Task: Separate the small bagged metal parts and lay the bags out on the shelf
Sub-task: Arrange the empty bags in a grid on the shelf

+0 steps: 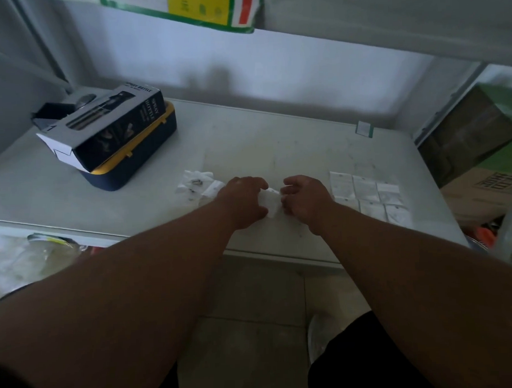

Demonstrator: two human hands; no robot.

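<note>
Dim grey shelving fills my view, and the work sits on the pale shelf [276,141] at waist level. My left hand [243,203] and right hand [305,199] meet near its front edge, both pinched on one small clear bag [269,199] stretched between them, fingers curled on its two ends. That bag's long axis runs roughly left to right, so I judge the two hands are pulling it apart from whatever clings to it. Just right of my right hand lie the laid-out bags [368,197], flat in two neat rows, touching edge to edge. That hand is the nearer one for the next placement. Left of my left hand sits the unsorted pile [198,184], crumpled, with dark metal bits showing. Farther back on the left stands a spray bottle box [110,126] resting on a navy and yellow case [149,159].
</note>
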